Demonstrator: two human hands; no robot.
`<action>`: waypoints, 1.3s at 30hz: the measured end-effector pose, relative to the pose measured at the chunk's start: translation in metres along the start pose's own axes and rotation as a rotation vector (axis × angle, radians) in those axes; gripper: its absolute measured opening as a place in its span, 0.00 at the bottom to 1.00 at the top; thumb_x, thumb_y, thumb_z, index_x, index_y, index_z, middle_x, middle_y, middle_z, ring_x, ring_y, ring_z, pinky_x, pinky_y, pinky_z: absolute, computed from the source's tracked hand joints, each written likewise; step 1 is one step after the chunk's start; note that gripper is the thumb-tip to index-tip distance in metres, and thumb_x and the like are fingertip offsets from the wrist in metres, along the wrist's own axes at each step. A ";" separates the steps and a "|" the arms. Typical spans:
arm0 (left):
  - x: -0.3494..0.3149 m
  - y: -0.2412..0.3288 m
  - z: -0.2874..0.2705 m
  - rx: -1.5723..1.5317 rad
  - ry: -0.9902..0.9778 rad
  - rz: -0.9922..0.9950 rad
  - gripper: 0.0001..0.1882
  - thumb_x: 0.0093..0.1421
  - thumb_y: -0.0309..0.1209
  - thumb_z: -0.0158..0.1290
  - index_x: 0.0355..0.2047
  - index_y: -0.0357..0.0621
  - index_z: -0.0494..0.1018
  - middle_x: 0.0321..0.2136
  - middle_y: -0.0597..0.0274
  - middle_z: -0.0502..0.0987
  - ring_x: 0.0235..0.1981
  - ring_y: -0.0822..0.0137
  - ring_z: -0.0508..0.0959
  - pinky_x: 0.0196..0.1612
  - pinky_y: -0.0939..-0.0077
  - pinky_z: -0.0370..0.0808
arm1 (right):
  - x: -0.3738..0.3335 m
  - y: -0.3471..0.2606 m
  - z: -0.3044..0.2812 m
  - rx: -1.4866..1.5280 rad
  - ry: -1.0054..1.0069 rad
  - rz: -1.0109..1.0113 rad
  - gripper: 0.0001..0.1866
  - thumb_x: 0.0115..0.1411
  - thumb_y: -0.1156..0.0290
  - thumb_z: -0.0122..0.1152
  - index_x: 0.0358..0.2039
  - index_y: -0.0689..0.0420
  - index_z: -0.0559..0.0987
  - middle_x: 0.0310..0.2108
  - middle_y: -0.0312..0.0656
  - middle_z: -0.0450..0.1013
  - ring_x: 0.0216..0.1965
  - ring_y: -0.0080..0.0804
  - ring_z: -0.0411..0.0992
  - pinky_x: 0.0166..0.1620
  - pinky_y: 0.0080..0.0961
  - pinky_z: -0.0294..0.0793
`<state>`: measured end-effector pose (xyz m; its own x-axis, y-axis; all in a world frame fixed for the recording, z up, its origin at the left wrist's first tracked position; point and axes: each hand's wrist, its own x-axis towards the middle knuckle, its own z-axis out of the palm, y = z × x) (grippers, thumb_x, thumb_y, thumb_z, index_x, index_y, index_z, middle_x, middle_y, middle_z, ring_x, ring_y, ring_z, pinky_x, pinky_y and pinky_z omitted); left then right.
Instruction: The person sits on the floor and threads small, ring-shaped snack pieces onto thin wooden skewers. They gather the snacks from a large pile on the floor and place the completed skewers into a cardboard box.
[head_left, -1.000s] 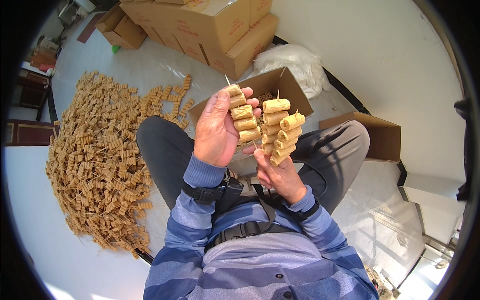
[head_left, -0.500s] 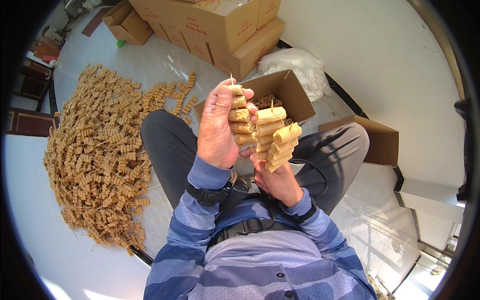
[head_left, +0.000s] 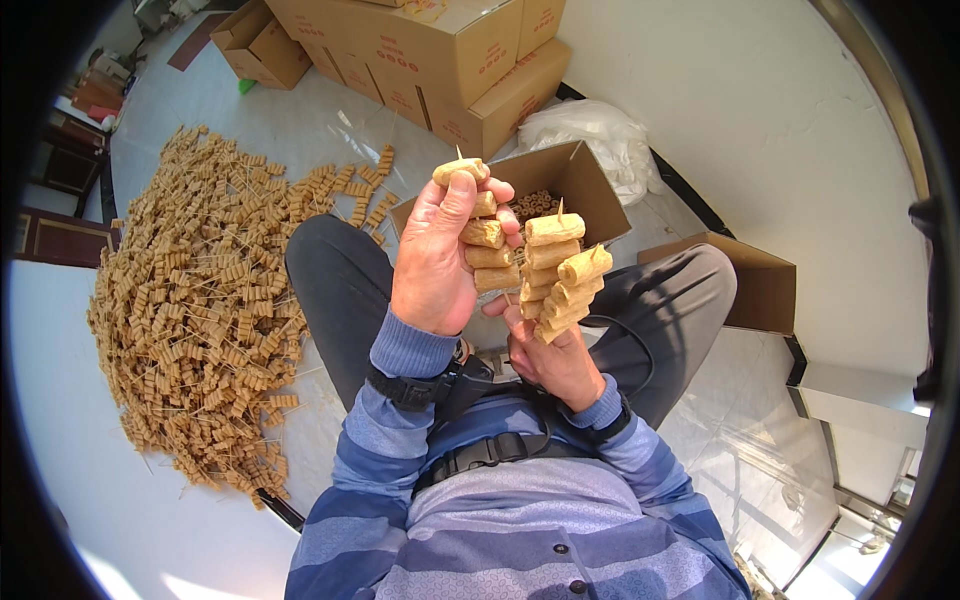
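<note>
My left hand is closed around a skewer of tan rolled pieces, its thumb and fingertips pinching the top roll. That top roll sits askew, with the stick's pointed tip poking up behind it. Closed below and to the right, my right hand grips the lower ends of two more skewers of rolls. These stand upright side by side, their tips showing above the top rolls. How the right fingers hold the sticks is partly hidden. Behind the hands stands an open cardboard box holding several rolls.
A large heap of skewered rolls spreads over the floor at left, reaching toward my left knee. Closed cartons are stacked beyond, beside white plastic sheeting. Another open box lies beyond my right knee, near the wall.
My left thumb and fingers have moved up onto the top roll, which is now raised and tilted on its stick. The right hand's skewers have shifted slightly to the right.
</note>
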<state>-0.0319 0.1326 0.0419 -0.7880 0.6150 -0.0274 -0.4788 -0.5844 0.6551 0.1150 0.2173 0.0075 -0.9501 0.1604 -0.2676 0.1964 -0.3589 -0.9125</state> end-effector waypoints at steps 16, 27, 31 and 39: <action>-0.015 -0.008 -0.001 -0.016 0.029 -0.042 0.22 0.71 0.49 0.47 0.48 0.42 0.66 0.38 0.57 0.77 0.36 0.67 0.79 0.40 0.70 0.80 | -0.001 0.000 0.000 0.048 -0.029 0.011 0.12 0.74 0.64 0.48 0.49 0.57 0.74 0.15 0.26 0.58 0.13 0.14 0.53 0.18 0.15 0.53; -0.027 -0.008 0.008 0.127 0.089 -0.237 0.23 0.70 0.49 0.51 0.55 0.47 0.66 0.46 0.59 0.78 0.45 0.69 0.79 0.41 0.71 0.80 | -0.002 0.003 -0.005 0.032 0.015 -0.089 0.12 0.75 0.63 0.46 0.47 0.57 0.73 0.13 0.28 0.56 0.11 0.16 0.53 0.16 0.17 0.52; -0.031 -0.015 0.004 0.071 0.076 -0.207 0.23 0.69 0.51 0.51 0.52 0.47 0.67 0.41 0.61 0.78 0.40 0.71 0.79 0.37 0.77 0.79 | -0.001 0.003 -0.004 0.040 -0.003 -0.034 0.12 0.75 0.64 0.46 0.49 0.57 0.72 0.13 0.29 0.56 0.12 0.17 0.53 0.16 0.18 0.52; -0.031 -0.021 0.003 0.016 0.103 -0.212 0.24 0.68 0.48 0.54 0.54 0.45 0.66 0.39 0.62 0.79 0.38 0.72 0.79 0.36 0.78 0.76 | -0.003 0.001 -0.002 0.179 0.041 -0.016 0.04 0.73 0.69 0.52 0.44 0.54 0.72 0.18 0.28 0.60 0.16 0.15 0.56 0.19 0.18 0.54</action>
<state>0.0039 0.1273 0.0309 -0.7064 0.6652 -0.2419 -0.6320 -0.4389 0.6387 0.1188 0.2179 0.0069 -0.9413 0.2035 -0.2693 0.1316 -0.5135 -0.8480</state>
